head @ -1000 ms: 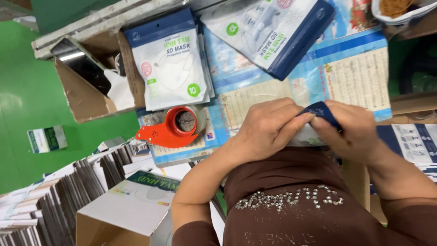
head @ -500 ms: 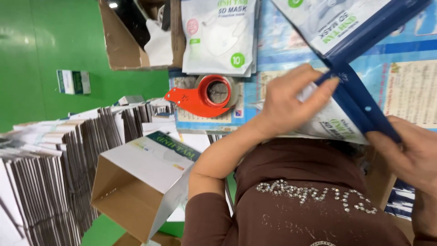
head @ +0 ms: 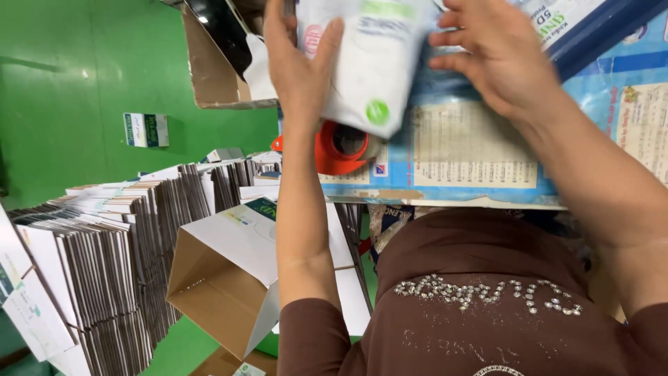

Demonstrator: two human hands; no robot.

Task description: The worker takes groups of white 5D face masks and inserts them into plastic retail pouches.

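Observation:
My left hand (head: 300, 59) and my right hand (head: 497, 59) both hold a white pouch packet (head: 379, 63) with a green dot, lifted above the table. The left hand grips its left edge, the right hand its right upper side. Under the packet sits an orange tape dispenser (head: 337, 150), partly hidden. A blue printed sheet (head: 473, 157) covers the table top. More white and dark blue packets (head: 591, 24) lie at the upper right, cut off by the frame edge.
An open white and brown carton (head: 229, 278) stands below the table edge by my left arm. Stacks of flat folded cartons (head: 104, 264) fill the lower left on the green floor (head: 69, 69). A brown box (head: 212, 66) sits at the top. A small green-white box (head: 146, 129) lies on the floor.
The view has tilted down and left. Both hands moved up and left from the dark blue packet stack and now hold one white packet above the tape dispenser.

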